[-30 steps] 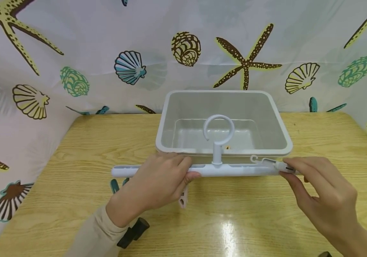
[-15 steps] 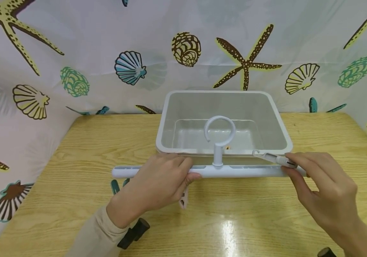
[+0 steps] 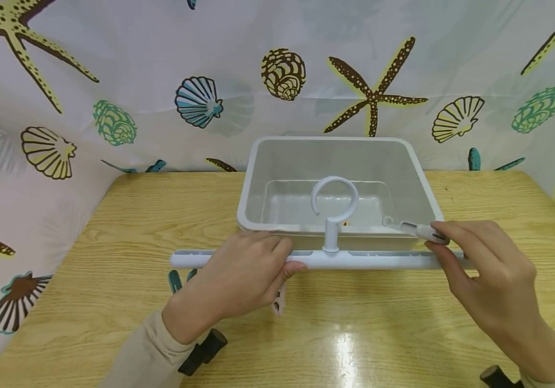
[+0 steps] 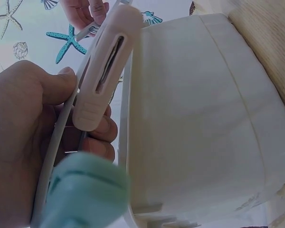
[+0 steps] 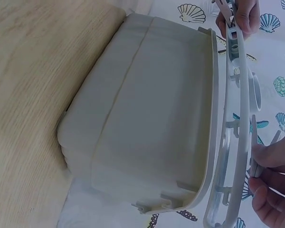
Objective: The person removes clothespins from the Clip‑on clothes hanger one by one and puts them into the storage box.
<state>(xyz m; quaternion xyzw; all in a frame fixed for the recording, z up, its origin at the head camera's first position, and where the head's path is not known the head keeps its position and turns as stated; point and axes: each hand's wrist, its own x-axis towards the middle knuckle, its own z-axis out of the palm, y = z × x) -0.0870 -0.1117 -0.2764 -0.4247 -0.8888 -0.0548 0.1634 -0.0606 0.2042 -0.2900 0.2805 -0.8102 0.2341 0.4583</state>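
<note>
Left hand (image 3: pixel 238 277) is gripping the clip hanger bar (image 3: pixel 379 260); right hand (image 3: pixel 481 269) is pinching a white peg (image 3: pixel 418 230). Light, stiff plastic, probably slippery; best gripped near the hook (image 3: pixel 334 199).

one grey tub (image 3: pixel 423 178), one hanger bar (image 3: pixel 379 260), three clips (white (image 3: pixel 418 230), pink (image 3: pixel 279 302), teal (image 3: pixel 174 280)), two hands.

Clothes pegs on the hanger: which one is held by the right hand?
The white peg above the hanger bar, pinched by the right hand. The pink peg and the teal ones hang below the bar by the left hand.
</note>
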